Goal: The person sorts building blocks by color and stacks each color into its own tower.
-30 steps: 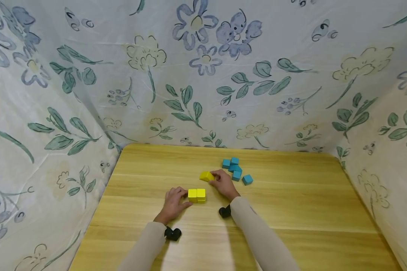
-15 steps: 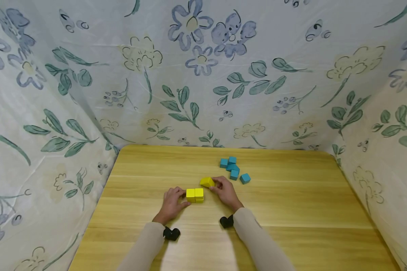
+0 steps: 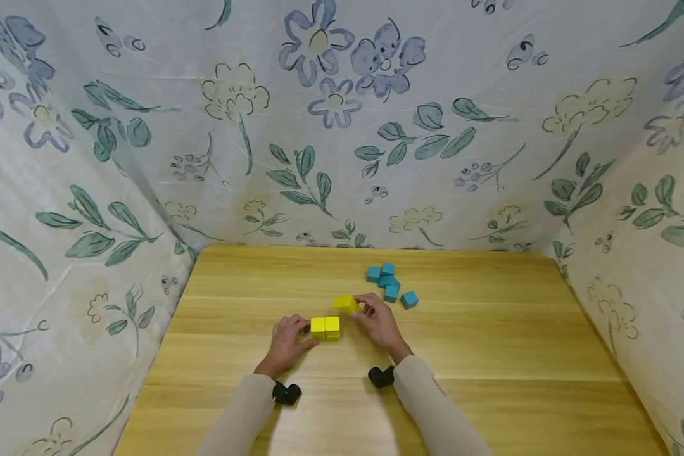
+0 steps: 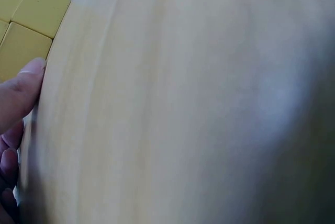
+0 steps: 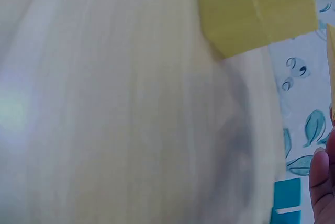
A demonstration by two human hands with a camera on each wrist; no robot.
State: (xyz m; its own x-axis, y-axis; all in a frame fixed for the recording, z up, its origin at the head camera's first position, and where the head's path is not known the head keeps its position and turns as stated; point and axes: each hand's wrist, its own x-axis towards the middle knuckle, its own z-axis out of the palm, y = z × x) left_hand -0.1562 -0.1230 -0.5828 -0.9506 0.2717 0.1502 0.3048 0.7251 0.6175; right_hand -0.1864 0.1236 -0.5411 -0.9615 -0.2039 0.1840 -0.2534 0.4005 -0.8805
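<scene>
smooth, square-edged yellow blocks point(image 3: 325, 328) are held at their left side by the thumb and fingers of the left hand point(image 3: 285, 345) on the wood-grained table point(image 3: 490, 329). a yellow piece point(image 3: 345, 304) is pinched just beyond them by the right hand point(image 3: 379, 322), near blue blocks point(image 3: 391, 293).

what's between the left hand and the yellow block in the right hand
A cluster of yellow blocks, beside the left hand, shown in the head view.
</scene>
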